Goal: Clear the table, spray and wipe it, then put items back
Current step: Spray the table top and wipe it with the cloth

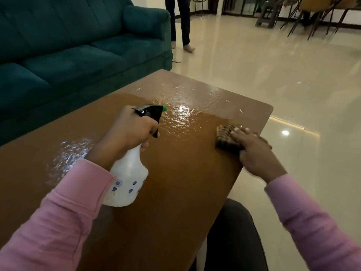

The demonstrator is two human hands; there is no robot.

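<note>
My left hand (130, 132) grips the neck of a white spray bottle (128, 178) with a black trigger head and a green nozzle, held above the brown wooden table (175, 192) and aimed at its far end. Wet droplets glisten on the far half of the tabletop and in a patch at the left. My right hand (254, 151) lies with straight fingers on a folded brown checked cloth (224, 136), pressing it to the table near the right edge.
A teal sofa (68, 55) stands close along the table's left side. A glossy cream tiled floor (273, 65) spreads to the right and beyond. A person's legs (181, 24) stand past the sofa's end. Chairs (312, 14) crowd the far right corner.
</note>
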